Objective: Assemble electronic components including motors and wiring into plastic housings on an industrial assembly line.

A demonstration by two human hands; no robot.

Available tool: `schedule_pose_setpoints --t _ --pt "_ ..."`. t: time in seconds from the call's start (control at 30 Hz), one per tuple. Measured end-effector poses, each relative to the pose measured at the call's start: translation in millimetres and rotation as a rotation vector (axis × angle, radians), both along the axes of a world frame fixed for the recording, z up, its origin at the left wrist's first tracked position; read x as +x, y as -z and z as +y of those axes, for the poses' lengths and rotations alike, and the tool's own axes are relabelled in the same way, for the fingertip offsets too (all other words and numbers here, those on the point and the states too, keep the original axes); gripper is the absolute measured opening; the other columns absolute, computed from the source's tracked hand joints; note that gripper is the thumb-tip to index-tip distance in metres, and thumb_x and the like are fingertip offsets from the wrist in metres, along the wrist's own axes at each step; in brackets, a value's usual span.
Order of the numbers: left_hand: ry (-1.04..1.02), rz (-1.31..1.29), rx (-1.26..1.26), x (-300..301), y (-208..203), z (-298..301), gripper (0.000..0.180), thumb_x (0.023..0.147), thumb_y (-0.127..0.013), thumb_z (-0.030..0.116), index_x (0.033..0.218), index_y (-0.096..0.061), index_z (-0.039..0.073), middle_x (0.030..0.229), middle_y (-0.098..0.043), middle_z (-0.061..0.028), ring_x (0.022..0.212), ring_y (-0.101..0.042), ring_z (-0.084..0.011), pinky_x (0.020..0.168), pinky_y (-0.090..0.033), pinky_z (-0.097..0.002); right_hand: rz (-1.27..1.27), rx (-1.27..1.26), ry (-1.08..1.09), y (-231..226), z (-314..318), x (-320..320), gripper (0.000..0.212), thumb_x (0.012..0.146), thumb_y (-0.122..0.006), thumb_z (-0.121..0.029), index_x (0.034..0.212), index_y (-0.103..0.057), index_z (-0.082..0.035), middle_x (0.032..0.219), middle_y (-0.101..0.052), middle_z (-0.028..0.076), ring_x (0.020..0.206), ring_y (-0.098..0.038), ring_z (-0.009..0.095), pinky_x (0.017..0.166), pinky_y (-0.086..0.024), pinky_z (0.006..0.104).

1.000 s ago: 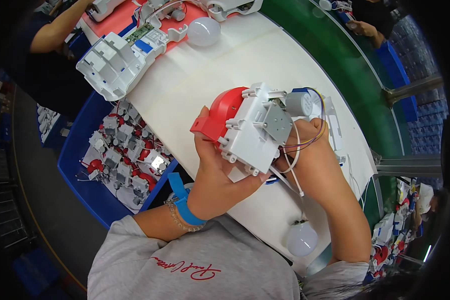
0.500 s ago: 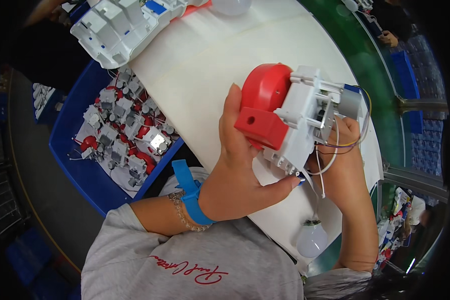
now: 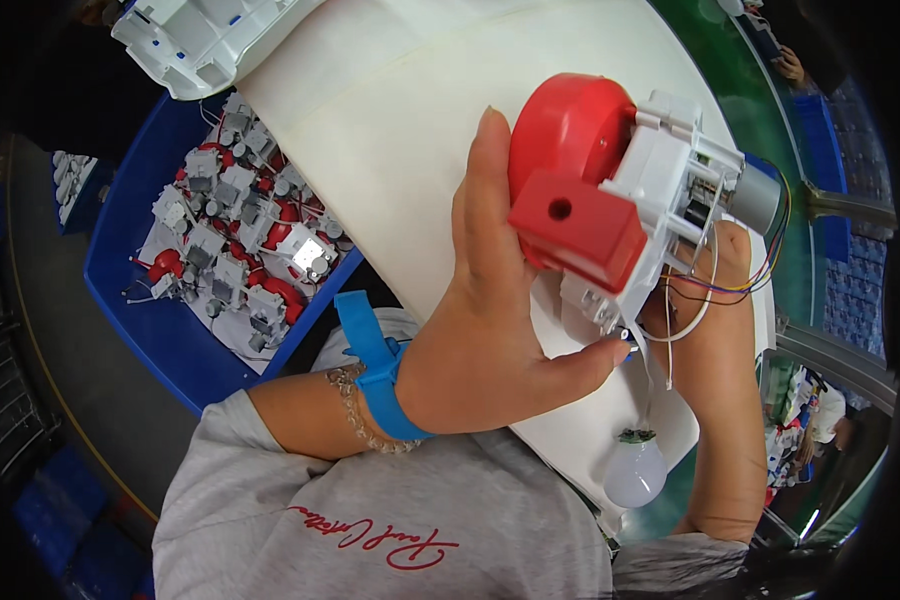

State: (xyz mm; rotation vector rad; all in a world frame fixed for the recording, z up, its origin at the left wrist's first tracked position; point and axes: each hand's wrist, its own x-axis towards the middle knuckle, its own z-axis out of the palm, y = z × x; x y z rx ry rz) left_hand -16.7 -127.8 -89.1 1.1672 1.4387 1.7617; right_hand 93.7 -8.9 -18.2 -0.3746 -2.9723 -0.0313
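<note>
My left hand [image 3: 495, 335] grips a white plastic mechanism [image 3: 655, 165] from its left side, thumb at the lower end and fingers along the red parts. A rounded red piece [image 3: 570, 125] and a red block [image 3: 578, 228] with a hole are on it. A grey motor [image 3: 757, 198] with thin coloured wires sticks out at its right. Behind it my right hand [image 3: 715, 270] is curled; the mechanism hides the fingertips and whatever they hold. From a white wire hangs a white bulb [image 3: 635, 475] with a small green board. A blue strap [image 3: 378, 370] circles my left wrist.
A blue bin [image 3: 135, 330] at left holds several similar grey, white and red assemblies [image 3: 240, 215]. A white moulded housing [image 3: 205, 40] lies at the far left of the white table [image 3: 400, 110]. Past a green strip [image 3: 705, 50] at far right, another person's hand [image 3: 790, 65] shows.
The mechanism has moved right and slightly up in the picture, both hands with it. The bulb has shifted a little right. The bin and housing stand further left in view.
</note>
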Motion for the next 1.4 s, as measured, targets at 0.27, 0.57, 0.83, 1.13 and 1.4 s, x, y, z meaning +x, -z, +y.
schedule_pose_setpoints --t 0.27,0.57,0.83,1.13,1.4 --pt "-0.005 -0.104 0.038 2.3 1.0 1.4 0.118 0.06 -0.073 0.008 0.132 0.02 0.001 0.134 -0.018 -0.0188 0.123 -0.03 -0.0264 0.098 -0.031 -0.0376 0.005 0.017 -0.065 4.7 3.5 3.4 0.013 0.056 -0.059 -0.003 0.067 -0.053 -0.005 0.069 -0.053 0.006 0.072 -0.052 0.023 0.067 -0.037 0.0365" --pt "0.013 -0.157 0.073 5.5 3.6 0.4 0.118 0.06 -0.072 0.005 0.134 0.02 0.007 0.134 -0.018 -0.0161 0.124 -0.029 -0.0266 0.099 -0.031 -0.0391 -0.14 -0.1 0.092 -10.0 -5.6 -5.4 0.034 0.055 -0.061 0.003 0.088 -0.063 -0.002 0.098 -0.058 0.014 0.096 -0.05 0.035 0.079 -0.043 0.0395" --pt "0.036 -0.173 0.101 3.8 -0.8 0.9 0.119 0.059 -0.073 0.006 0.134 0.02 0.007 0.134 -0.018 -0.016 0.124 -0.029 -0.0266 0.098 -0.032 -0.0392 0.02 -0.137 0.008 0.8 -3.4 -0.2 0.032 0.057 -0.061 0.002 0.088 -0.063 -0.002 0.095 -0.058 0.013 0.095 -0.051 0.034 0.078 -0.045 0.0383" --pt "0.079 -0.241 0.147 7.5 -0.7 6.7 0.114 0.06 -0.069 -0.002 0.135 0.016 0.007 0.133 -0.011 -0.0165 0.121 -0.031 -0.0283 0.097 -0.036 -0.0396 -0.013 -0.009 0.022 -6.3 0.9 11.1 0.012 0.061 -0.058 -0.004 0.073 -0.054 -0.003 0.074 -0.055 0.009 0.077 -0.052 0.026 0.071 -0.041 0.0382" --pt "0.066 -0.239 0.155 6.2 -0.4 5.2 0.113 0.06 -0.068 -0.001 0.135 0.016 0.008 0.131 -0.019 -0.0183 0.122 -0.03 -0.0283 0.098 -0.034 -0.0403 0.007 -0.119 0.15 -42.0 -5.7 39.2 0.015 0.066 -0.062 -0.008 0.081 -0.063 -0.005 0.082 -0.058 0.004 0.09 -0.05 0.022 0.087 -0.029 0.0396"
